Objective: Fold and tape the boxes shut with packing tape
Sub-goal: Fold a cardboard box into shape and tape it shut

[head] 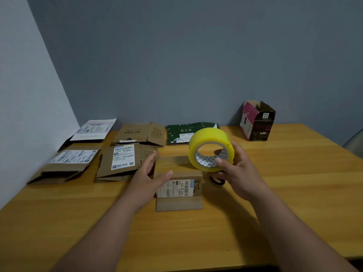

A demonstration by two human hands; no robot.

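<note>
A small brown cardboard box (178, 185) with a white shipping label stands in the middle of the wooden table (294, 183), its top folded down and a flap lying flat in front. My left hand (146, 180) rests against the box's left side, fingers straight, thumb on the top edge. My right hand (237, 173) holds a yellow roll of packing tape (211, 149) in the air just above the box's right end, fingers hooked into the core. A dark object, partly hidden, lies on the table under my right hand.
Several flattened cardboard boxes (119, 160) with labels lie along the back left. A flat green box (188, 132) lies at the back centre. An open pink and dark carton (257, 120) stands at the back right. Grey walls close the back and left.
</note>
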